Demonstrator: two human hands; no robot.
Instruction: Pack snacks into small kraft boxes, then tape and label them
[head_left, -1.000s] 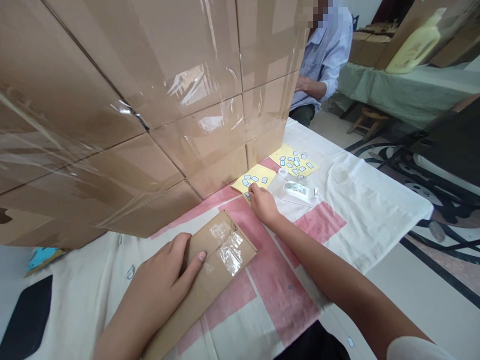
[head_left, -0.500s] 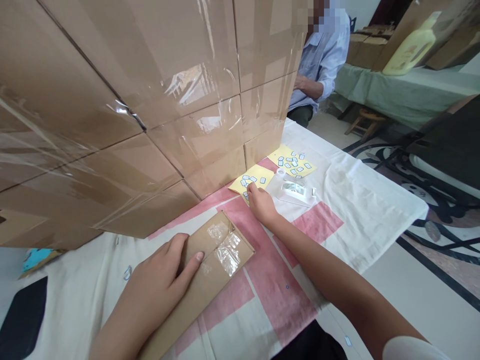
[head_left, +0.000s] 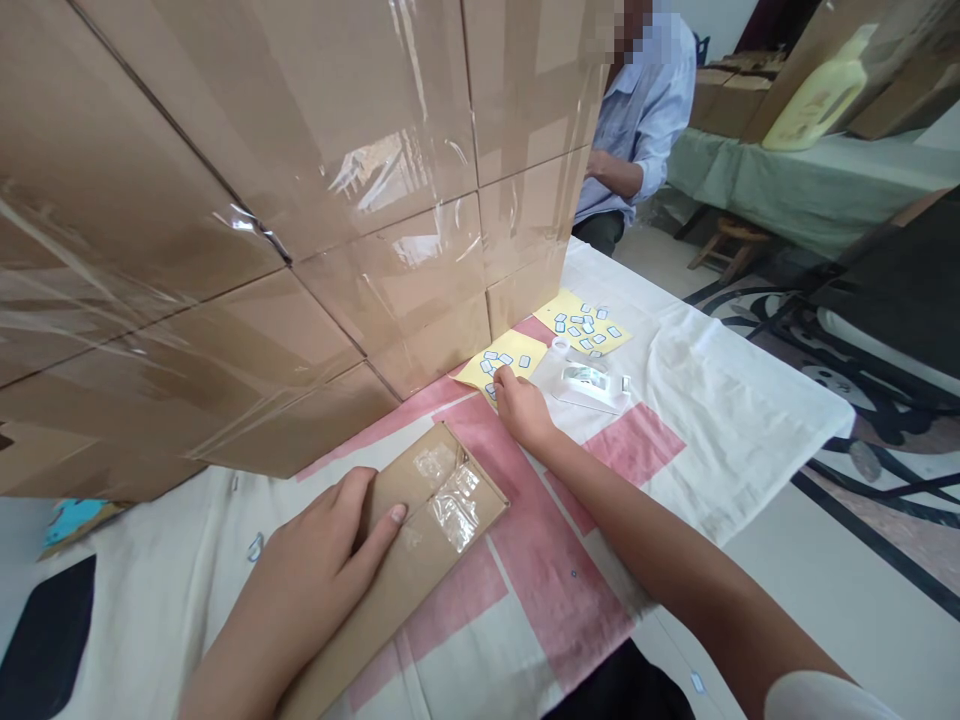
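Note:
A long, flat cardboard box lies slantwise on the cloth, with shiny clear tape across its near-right end. My left hand grips it from the left, thumb on top and fingers over the far edge. Farther off, my right hand is closed, fingertips pinched at the near edge of a yellow sheet bearing several small blue-edged labels. Whatever lies between those fingertips is hidden. To that hand's right is a tape dispenser, whitish and see-through. Behind it lies a second yellow sheet with more labels.
Taped cardboard cartons form a high wall along the far left of the table. Beyond its end sits another person. A yellow bottle stands on a green-covered table at the back right. A dark flat object is at lower left.

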